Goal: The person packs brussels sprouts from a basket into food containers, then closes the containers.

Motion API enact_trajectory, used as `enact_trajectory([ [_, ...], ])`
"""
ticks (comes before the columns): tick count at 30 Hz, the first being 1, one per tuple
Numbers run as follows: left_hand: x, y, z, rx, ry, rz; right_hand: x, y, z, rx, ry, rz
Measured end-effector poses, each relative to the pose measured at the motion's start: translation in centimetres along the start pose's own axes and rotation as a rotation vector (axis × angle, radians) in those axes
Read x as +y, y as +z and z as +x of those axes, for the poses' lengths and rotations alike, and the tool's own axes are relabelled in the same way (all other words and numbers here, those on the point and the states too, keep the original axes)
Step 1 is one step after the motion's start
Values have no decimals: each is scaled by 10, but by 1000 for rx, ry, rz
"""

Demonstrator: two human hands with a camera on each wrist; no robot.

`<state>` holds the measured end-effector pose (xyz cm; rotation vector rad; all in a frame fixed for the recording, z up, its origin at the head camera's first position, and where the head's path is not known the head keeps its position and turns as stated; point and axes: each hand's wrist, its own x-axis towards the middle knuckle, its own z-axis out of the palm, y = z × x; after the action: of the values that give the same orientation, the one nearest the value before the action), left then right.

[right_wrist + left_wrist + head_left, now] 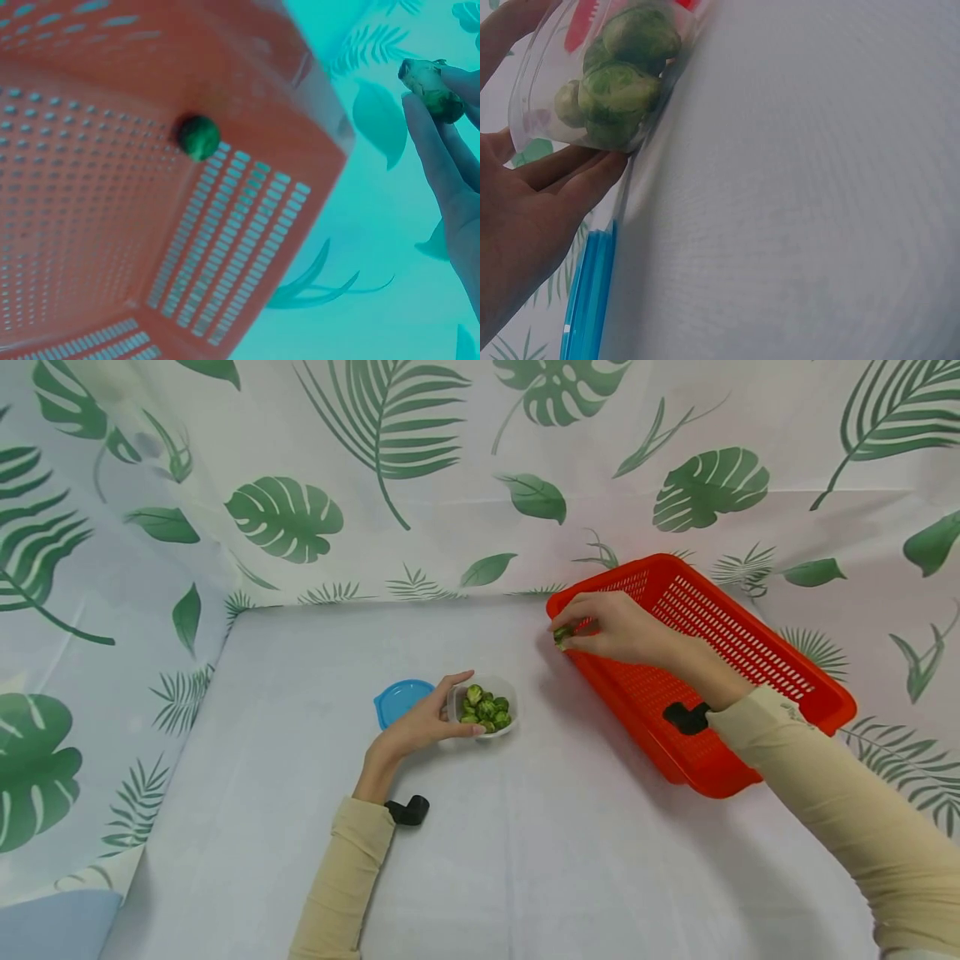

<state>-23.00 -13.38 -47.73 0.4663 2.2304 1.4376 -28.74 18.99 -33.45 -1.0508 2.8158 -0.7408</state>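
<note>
My left hand (416,727) grips a small clear plastic container (513,692), thumb on the near side and fingers round the far side. Several green Brussels sprouts (487,708) lie inside it, also visible through its wall in the left wrist view. Between thumb and fingertips of my right hand (618,628) is a single Brussels sprout (431,90), held at the left rim of a red basket (626,731). One more Brussels sprout (199,137) sits inside the basket, hidden in the head view.
A blue lid (403,700) lies on the white table (300,760), left of the container and partly behind my left hand. The slotted basket stands slantwise at the right. Leaf-patterned cloth (435,535) rises behind the table and along its sides.
</note>
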Motion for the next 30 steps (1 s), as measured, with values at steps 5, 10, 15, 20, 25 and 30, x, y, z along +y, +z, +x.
enact_trajectory([
  [5,-1,0,0,8,0,6,-9,6,8,-51,-15,58],
  [10,-1,0,1,7,2,2,-20,14,17,-132,19,123],
  [15,-1,0,1,10,1,8,-27,22,25,-193,7,164],
  [20,0,0,1,12,-16,10,-32,32,31,-229,-25,149],
  [25,0,0,1,10,-14,11,-35,42,36,-234,-56,122],
  [30,-1,1,1,12,-15,19,-34,53,39,-255,-59,100],
])
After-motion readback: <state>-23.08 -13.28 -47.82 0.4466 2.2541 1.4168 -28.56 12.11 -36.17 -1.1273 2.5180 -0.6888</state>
